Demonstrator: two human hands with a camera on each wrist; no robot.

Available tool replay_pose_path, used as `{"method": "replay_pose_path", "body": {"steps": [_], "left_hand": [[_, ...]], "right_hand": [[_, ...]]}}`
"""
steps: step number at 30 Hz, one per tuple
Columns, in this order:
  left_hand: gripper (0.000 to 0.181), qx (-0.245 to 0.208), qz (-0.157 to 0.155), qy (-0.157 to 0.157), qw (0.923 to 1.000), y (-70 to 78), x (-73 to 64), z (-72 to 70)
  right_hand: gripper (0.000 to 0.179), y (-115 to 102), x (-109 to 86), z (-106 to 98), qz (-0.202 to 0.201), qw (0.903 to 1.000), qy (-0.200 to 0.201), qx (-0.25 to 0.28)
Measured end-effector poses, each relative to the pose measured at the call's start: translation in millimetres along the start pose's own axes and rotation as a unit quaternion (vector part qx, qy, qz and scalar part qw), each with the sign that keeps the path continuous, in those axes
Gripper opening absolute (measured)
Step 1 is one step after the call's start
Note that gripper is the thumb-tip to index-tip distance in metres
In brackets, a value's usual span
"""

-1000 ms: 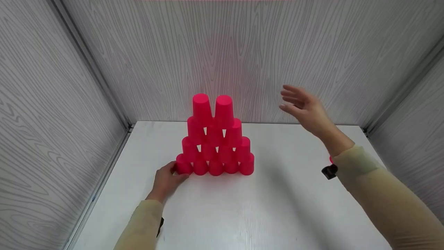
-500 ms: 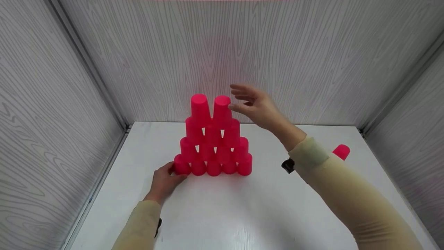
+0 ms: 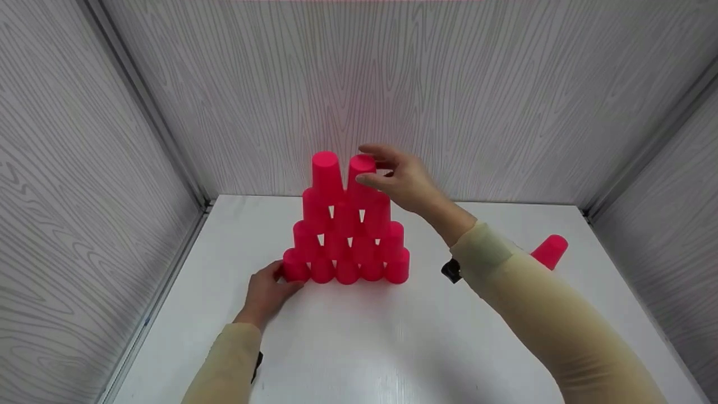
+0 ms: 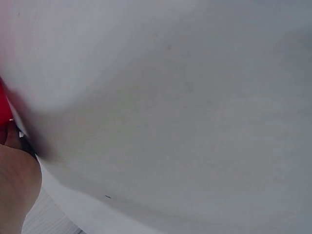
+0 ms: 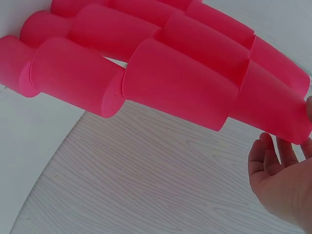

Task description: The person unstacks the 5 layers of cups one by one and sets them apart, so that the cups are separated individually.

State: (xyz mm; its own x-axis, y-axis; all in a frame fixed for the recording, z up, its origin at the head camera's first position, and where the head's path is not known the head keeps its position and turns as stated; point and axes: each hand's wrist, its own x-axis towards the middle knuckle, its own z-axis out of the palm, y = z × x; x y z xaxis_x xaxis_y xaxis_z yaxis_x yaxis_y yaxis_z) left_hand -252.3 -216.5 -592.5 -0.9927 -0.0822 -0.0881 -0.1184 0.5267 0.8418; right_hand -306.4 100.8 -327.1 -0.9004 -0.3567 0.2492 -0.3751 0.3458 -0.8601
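Several pink-red cups stand upside down in a stepped pyramid, its top row made of a left cup and a right cup. My right hand holds that right cup near its upper end, thumb in front and fingers behind. The right wrist view shows the fingers against the same cup, with part of the hand cut off at the edge. At the bottom row's left end, my left hand grips the outermost cup between thumb and fingers. Only a sliver of this cup shows in the left wrist view.
Another pink-red cup is on the white table at the right, partly behind the right sleeve. A wood-grain panel rises behind the pyramid, with side panels at left and right.
My right hand has come in from the right to the upper right cup and closed round it. The single cup at the right has come out from behind the sleeve. My left hand stays put.
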Motion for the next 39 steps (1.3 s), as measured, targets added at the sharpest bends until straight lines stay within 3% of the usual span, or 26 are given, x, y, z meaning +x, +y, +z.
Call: {"method": "replay_pose_path", "body": {"steps": [8, 17, 29, 39], "left_hand": [[0.073, 0.001, 0.001, 0.001, 1.0, 0.0, 2.3, 2.2], [0.074, -0.002, -0.002, -0.005, 1.0, 1.3, 2.3, 3.4], [0.072, -0.016, -0.001, -0.009, 0.9998, -3.1, 6.6, 1.3], [0.079, 0.005, -0.006, -0.005, 1.0, -7.2, 1.7, -3.8]], "right_hand": [[0.063, 3, -0.2, -2, -0.004, 1.0, 0.003, 0.008], [0.061, 0, -5.7, -22, -0.017, 0.9999, 0.0, 0.0], [0.063, -2, -29.0, -72, -0.021, 0.9997, 0.01, -0.01], [0.059, 27, -60.9, -127, 0.021, 0.9994, 0.025, -0.012]]}}
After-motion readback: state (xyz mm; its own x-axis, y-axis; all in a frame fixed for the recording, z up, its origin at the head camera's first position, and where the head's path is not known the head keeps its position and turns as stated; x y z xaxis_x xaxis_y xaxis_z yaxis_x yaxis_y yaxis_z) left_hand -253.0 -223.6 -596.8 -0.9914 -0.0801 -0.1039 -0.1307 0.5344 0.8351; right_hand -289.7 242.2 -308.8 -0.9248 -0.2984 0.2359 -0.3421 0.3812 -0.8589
